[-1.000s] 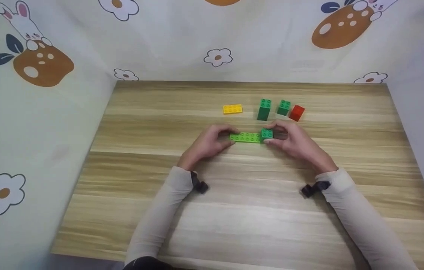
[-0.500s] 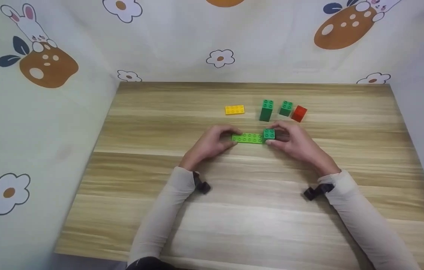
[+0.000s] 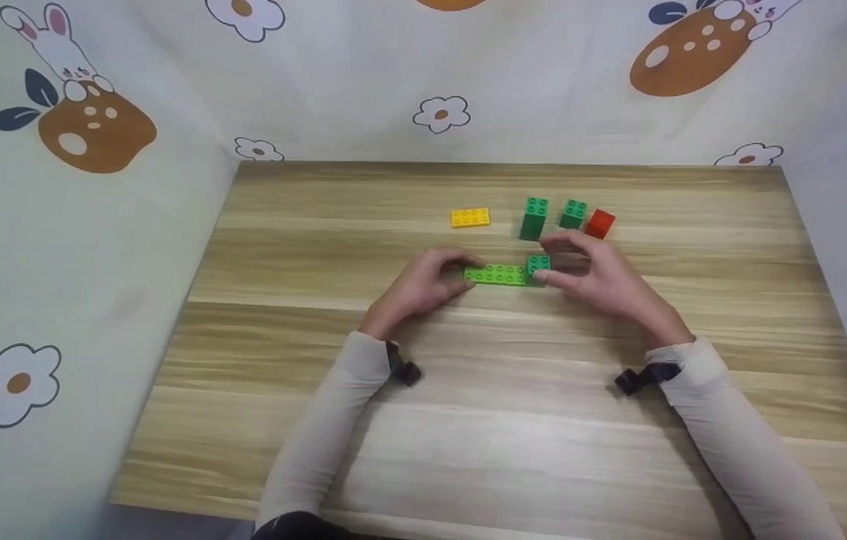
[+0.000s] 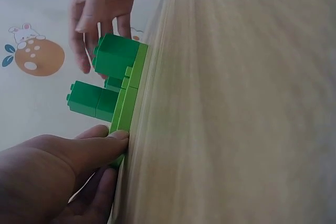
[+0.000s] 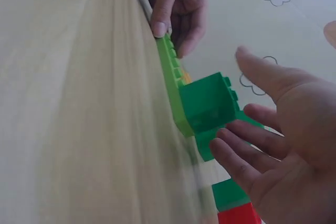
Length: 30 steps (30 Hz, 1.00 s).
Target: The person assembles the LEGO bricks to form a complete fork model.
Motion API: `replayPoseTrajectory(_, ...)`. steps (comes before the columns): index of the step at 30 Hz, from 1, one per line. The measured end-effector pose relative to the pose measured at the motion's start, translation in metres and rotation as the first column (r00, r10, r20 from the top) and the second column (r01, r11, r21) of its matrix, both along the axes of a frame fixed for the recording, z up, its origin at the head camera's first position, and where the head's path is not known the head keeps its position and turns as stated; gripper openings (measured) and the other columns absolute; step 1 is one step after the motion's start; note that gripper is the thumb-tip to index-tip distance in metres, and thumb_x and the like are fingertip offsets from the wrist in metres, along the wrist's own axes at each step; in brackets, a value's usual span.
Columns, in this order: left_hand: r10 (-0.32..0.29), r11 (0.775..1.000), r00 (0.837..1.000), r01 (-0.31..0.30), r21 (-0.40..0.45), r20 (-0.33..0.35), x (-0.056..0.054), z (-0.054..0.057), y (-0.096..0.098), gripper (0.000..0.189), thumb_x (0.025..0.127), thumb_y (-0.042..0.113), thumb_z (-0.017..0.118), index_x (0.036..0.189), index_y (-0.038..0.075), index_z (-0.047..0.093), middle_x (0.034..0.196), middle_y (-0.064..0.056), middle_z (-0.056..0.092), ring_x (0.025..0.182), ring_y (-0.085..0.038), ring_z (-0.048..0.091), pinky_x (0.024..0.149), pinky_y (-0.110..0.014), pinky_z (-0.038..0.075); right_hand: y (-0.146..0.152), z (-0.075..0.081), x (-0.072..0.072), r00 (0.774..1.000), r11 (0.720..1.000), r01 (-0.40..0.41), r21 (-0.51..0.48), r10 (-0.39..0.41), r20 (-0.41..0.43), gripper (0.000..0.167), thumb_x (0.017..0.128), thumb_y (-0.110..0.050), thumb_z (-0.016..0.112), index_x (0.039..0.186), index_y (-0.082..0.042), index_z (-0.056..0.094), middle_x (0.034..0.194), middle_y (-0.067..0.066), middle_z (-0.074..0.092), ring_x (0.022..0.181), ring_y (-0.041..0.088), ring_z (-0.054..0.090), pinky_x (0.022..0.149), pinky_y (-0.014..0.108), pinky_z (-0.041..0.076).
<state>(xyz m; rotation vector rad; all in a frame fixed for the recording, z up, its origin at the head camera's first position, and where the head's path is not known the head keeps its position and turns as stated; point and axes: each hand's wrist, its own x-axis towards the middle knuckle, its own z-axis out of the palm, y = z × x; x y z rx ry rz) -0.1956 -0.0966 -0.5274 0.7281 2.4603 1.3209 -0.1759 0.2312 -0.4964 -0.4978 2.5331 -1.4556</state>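
Observation:
A long lime-green building plate [image 3: 497,274] lies flat on the table; the left wrist view shows a seam across its side. My left hand [image 3: 427,283] pinches its left end between thumb and fingers. On the right end of the plate sits a dark green brick [image 5: 207,103], studs up. Spread around that brick, with fingers parted, is my right hand [image 3: 596,274]. In the right wrist view, its thumb and fingers stand off the brick's sides, and nothing is between them.
Behind the plate, from left to right, are a yellow plate [image 3: 470,217], a tall green brick stack [image 3: 533,223], a shorter green brick [image 3: 573,214] and a red brick [image 3: 601,223]. A patterned cloth wall [image 3: 348,75] rises along the wooden table's [image 3: 468,420] back edge.
My right hand has let go of the dark green brick, its fingers spreading and drawing back a little to the right. The left hand keeps its pinch on the plate.

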Motion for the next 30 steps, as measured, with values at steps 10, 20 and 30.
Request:
replayPoseTrajectory(10, -0.004, 1.0, 1.0, 0.004, 0.01, -0.014, -0.002, 0.0, 0.0, 0.033, 0.099, 0.009, 0.078, 0.131, 0.016, 0.077, 0.134, 0.001, 0.076, 0.133, -0.014, 0.066, 0.121, -0.035, 0.048, 0.023, 0.011, -0.013, 0.95, 0.953, 0.275, -0.126, -0.289, -0.12, 0.032, 0.103, -0.019, 0.076, 0.131, -0.006, 0.073, 0.132, 0.016, 0.074, 0.118, 0.019, 0.07, 0.105, 0.023, 0.057)
replayPoseTrajectory(20, -0.009, 1.0, 0.999, 0.009, 0.012, -0.038, -0.006, 0.003, 0.0, 0.033, 0.098, 0.008, 0.079, 0.13, 0.014, 0.077, 0.134, -0.001, 0.076, 0.133, -0.016, 0.066, 0.123, -0.033, 0.046, 0.047, 0.007, -0.027, 0.899, 0.912, 0.409, -0.029, -0.408, -0.159, 0.05, 0.102, -0.018, 0.075, 0.148, -0.005, 0.061, 0.151, 0.014, 0.06, 0.143, 0.035, 0.053, 0.123, 0.054, 0.044)
replayPoseTrajectory(30, -0.006, 1.0, 1.0, 0.006, 0.019, -0.017, -0.001, -0.001, -0.001, 0.034, 0.097, 0.008, 0.08, 0.131, 0.014, 0.077, 0.135, 0.0, 0.076, 0.134, -0.015, 0.065, 0.123, -0.033, 0.046, 0.049, -0.006, -0.027, 0.92, 0.92, 0.39, 0.029, -0.388, -0.056, 0.053, 0.102, -0.015, 0.075, 0.15, 0.003, 0.057, 0.151, 0.023, 0.06, 0.137, 0.038, 0.061, 0.118, 0.054, 0.052)
